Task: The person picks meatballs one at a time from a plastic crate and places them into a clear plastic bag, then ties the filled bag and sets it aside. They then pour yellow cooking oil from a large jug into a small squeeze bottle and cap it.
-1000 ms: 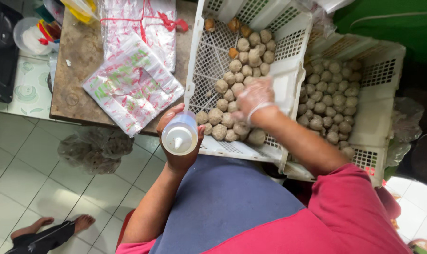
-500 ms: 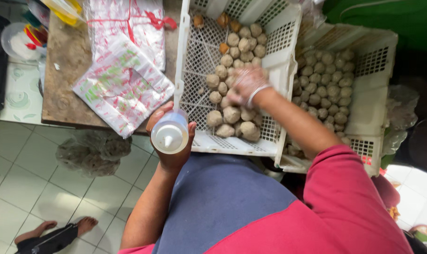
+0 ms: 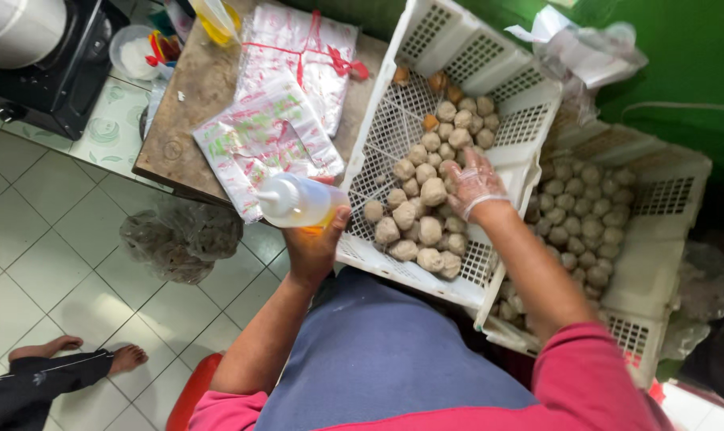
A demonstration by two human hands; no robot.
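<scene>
My left hand [image 3: 314,247] grips a clear squeeze bottle [image 3: 298,201] with a white nozzle, tilted to the left beside the near crate. My right hand [image 3: 475,183], in a thin clear plastic glove, rests on the pale brown balls [image 3: 419,209] piled in the white perforated crate [image 3: 394,124] on my lap. Whether that hand holds a ball I cannot tell. A second white crate [image 3: 657,187] to the right holds several more of the same balls.
A wooden table [image 3: 190,104] at the left carries stacks of clear plastic bags [image 3: 270,140] tied with red string. A black appliance [image 3: 51,72] stands at far left. A filled plastic bag [image 3: 178,239] lies on the tiled floor. Another person's bare feet [image 3: 82,355] show bottom left.
My left hand has tipped the bottle from nozzle-up toward the camera to pointing left. My right hand stays on the balls in the near crate. The view has shifted.
</scene>
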